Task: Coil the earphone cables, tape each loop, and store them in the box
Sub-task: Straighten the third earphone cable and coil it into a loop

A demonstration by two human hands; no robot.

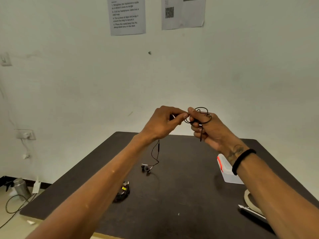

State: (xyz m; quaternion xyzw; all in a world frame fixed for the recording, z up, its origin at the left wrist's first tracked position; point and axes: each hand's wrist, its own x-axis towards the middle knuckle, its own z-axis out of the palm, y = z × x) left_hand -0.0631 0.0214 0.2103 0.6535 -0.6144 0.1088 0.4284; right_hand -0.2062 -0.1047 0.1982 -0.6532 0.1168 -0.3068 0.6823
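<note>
Both hands are raised above the dark table (181, 195). My right hand (207, 130) holds a black earphone cable (201, 116) wound in loops around its fingers. My left hand (164, 123) pinches the same cable just left of the loops. The rest of the cable hangs down from my left hand, and its earbuds (145, 168) lie on the table. A clear plastic box with a red latch (226, 169) stands at the right, partly behind my right wrist. A tape roll (249, 199) lies near the right edge, half hidden by my forearm.
A second coiled black cable bundle with a yellow tag (122, 192) lies on the table at front left. A dark flat tool (250, 213) sits beside the tape roll. Instruction sheets (127, 14) hang on the wall. A metal bottle (21, 187) and cords are on the floor at left.
</note>
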